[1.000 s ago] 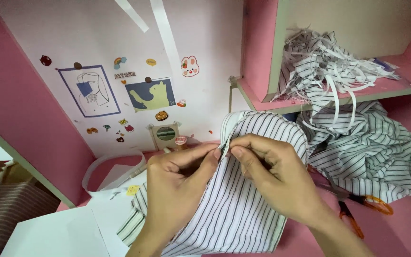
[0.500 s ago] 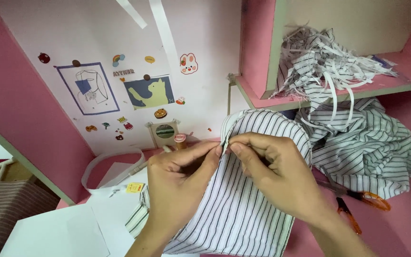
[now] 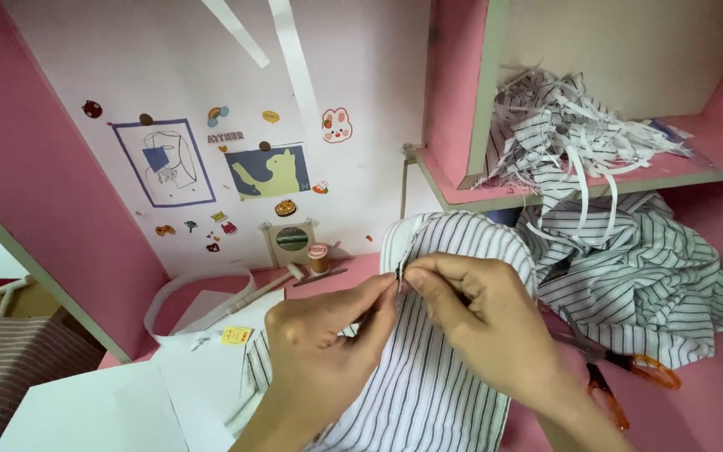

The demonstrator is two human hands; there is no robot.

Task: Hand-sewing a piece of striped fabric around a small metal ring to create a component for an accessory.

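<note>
Striped fabric (image 3: 428,393) lies on the pink bench (image 3: 713,410) in front of the person, its folded edge pinched between both hands. More striped cloth (image 3: 654,285) is heaped to the right, and cut strips (image 3: 571,142) spill from the shelf (image 3: 462,188) above. Orange-handled scissors (image 3: 629,372) lie partly under the right forearm. Behind stands a thread spool (image 3: 318,258). Left hand (image 3: 328,343) and right hand (image 3: 479,322) meet fingertip to fingertip, closed on the edge; whether they hold a needle is too small to see.

Striped fabric (image 3: 428,368) was thin woven cloth, matt; shredded strips (image 3: 571,142) were the same cloth, frayed. Scissors (image 3: 621,377) had glossy orange plastic handles. Sheets (image 3: 110,410) were smooth white paper. Shelf (image 3: 453,100) was matt painted board.
</note>
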